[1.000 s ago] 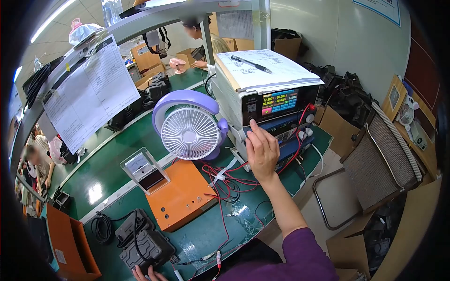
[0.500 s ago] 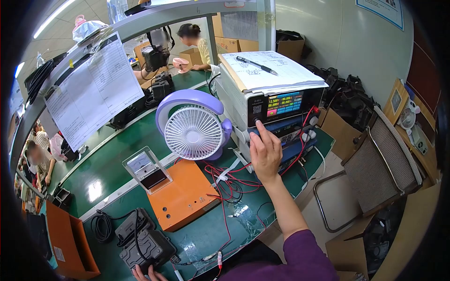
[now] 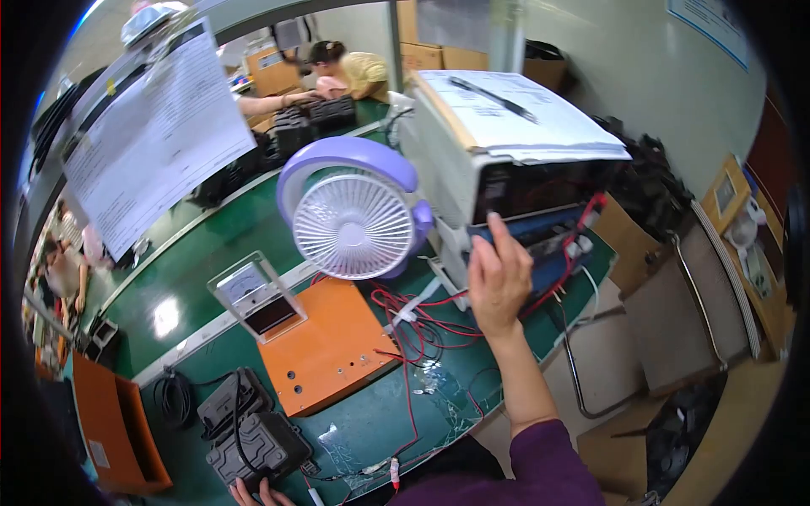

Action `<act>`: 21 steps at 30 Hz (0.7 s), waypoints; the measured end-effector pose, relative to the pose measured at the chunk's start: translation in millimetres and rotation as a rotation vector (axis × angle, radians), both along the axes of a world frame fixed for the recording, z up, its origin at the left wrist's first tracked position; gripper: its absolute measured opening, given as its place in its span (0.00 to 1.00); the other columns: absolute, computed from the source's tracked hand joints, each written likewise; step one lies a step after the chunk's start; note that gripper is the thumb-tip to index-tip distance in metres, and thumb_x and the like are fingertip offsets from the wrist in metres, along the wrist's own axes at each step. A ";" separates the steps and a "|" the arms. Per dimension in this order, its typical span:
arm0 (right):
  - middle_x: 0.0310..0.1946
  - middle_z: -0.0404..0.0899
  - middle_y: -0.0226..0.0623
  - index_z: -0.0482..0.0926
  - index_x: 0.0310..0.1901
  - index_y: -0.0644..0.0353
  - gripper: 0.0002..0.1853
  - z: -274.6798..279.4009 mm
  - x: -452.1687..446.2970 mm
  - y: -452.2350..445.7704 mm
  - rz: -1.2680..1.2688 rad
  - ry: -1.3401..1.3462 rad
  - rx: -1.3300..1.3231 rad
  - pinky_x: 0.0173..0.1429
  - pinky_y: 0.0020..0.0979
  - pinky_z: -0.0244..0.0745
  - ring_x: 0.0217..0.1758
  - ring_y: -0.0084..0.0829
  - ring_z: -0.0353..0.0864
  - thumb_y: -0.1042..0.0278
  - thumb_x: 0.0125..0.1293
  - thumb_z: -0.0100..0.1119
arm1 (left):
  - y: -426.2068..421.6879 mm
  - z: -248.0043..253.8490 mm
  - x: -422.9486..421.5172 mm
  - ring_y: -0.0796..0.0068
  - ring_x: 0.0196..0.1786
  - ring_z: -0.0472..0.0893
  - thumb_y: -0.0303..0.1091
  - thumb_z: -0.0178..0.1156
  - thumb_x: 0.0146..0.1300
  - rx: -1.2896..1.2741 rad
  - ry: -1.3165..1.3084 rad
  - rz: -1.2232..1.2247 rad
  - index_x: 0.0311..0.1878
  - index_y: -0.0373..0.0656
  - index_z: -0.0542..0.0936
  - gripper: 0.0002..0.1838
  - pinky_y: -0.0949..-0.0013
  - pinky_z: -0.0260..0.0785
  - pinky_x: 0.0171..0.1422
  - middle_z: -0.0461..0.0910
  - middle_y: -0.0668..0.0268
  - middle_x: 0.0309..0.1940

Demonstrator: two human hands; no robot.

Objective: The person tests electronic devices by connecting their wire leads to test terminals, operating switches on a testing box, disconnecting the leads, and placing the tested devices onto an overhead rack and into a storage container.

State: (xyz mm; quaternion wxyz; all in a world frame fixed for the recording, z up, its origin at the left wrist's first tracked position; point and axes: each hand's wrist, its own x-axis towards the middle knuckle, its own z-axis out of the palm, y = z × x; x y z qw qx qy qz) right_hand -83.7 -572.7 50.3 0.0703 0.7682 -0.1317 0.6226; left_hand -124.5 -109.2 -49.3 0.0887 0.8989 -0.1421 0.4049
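My right hand [image 3: 501, 282] reaches to the bench power supply [image 3: 527, 194], index fingertip at the lower left of its front panel. Its fingers are partly stretched and hold nothing. The panel's display looks dark. At the bottom edge, my left hand [image 3: 260, 492] is only partly in view, its spread fingers touching the near edge of a black ribbed device [image 3: 257, 447] with a cable. An orange box [image 3: 329, 350] with a clear-framed meter [image 3: 257, 295] on it lies between my hands. Red wires [image 3: 422, 316] tangle beside it.
A purple fan [image 3: 353, 226] stands behind the orange box. Paper and a pen [image 3: 494, 99] lie on the power supply. A paper sheet [image 3: 160, 139] hangs at left. An orange bin [image 3: 110, 430] stands front left, a chair [image 3: 683, 312] at right. Other people sit beyond.
The power supply's display was lit and is now dark. My right hand stays at its panel. The view has shifted slightly, and my left hand remains by the black device.
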 end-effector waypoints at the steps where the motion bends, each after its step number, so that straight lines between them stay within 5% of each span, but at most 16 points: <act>1: 0.58 0.73 0.39 0.74 0.50 0.53 0.18 1.7 -1.1 0.4 -0.005 0.014 -0.012 0.56 0.34 0.69 0.56 0.37 0.74 0.75 0.57 0.60 | -1.7 7.8 -1.0 0.48 0.56 0.70 0.24 0.61 0.57 0.094 0.026 0.031 0.55 0.30 0.70 0.21 0.49 0.64 0.60 0.71 0.47 0.52; 2: 0.57 0.73 0.42 0.74 0.50 0.54 0.18 1.6 -1.9 1.3 0.043 0.036 0.041 0.57 0.36 0.67 0.58 0.40 0.73 0.76 0.57 0.59 | -6.2 30.7 -1.5 0.51 0.56 0.71 0.26 0.58 0.59 0.213 0.030 -0.025 0.55 0.30 0.70 0.20 0.50 0.64 0.60 0.69 0.47 0.54; 3: 0.57 0.73 0.43 0.73 0.51 0.54 0.19 2.4 -2.7 3.3 0.043 0.050 0.056 0.59 0.38 0.66 0.59 0.42 0.72 0.78 0.56 0.60 | 1.7 8.6 -0.9 0.42 0.70 0.56 0.21 0.52 0.52 -0.093 0.185 0.058 0.43 0.42 0.80 0.15 0.46 0.46 0.72 0.63 0.50 0.65; 7: 0.60 0.72 0.42 0.72 0.54 0.59 0.18 -2.8 3.0 -2.1 0.026 0.039 0.033 0.60 0.34 0.63 0.58 0.39 0.71 0.76 0.62 0.58 | 8.7 -5.8 -6.2 0.48 0.65 0.62 0.21 0.57 0.43 -0.089 0.166 0.039 0.41 0.45 0.81 0.19 0.46 0.54 0.67 0.68 0.56 0.59; 11: 0.61 0.71 0.38 0.70 0.56 0.60 0.17 -7.2 1.7 -12.6 -0.036 0.041 0.040 0.49 0.29 0.69 0.54 0.38 0.74 0.73 0.66 0.55 | 9.6 -7.3 -7.4 0.55 0.65 0.63 0.27 0.61 0.45 -0.048 0.144 0.060 0.43 0.51 0.82 0.18 0.45 0.53 0.68 0.68 0.62 0.60; 21: 0.62 0.70 0.35 0.70 0.56 0.60 0.17 8.0 -6.7 -6.1 -0.107 0.149 -0.083 0.57 0.34 0.67 0.55 0.38 0.75 0.70 0.67 0.55 | 13.2 -10.6 -6.3 0.56 0.66 0.61 0.26 0.60 0.45 -0.068 0.160 0.037 0.43 0.50 0.83 0.18 0.47 0.51 0.70 0.68 0.63 0.60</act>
